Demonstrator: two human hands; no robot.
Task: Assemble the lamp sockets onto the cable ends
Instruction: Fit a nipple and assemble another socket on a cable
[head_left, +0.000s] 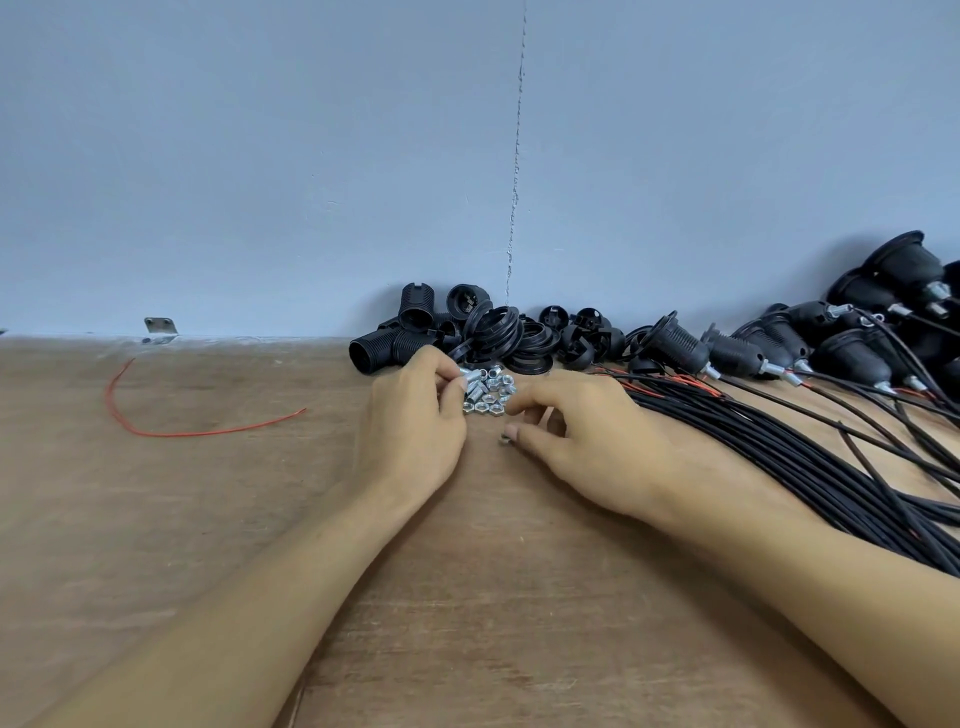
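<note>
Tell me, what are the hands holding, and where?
The left hand pinches a small metal tube by one end. The right hand touches a loose nut with its thumb; a grip cannot be told.

cables (810, 467) run off the right edge, far ends unseen | assembled sockets (904, 270) at top right cropped by that same edge | left hand (415, 421) covers part of the nut pile (485, 397), grip unclear | tiny metal piece (504, 440) half hidden under right hand (582, 441) fingertips, kind unreadable | both forearms cut by the bottom edge

Nuts (485, 395) before sockets (488, 332), cables (779, 441) rightward.
</note>
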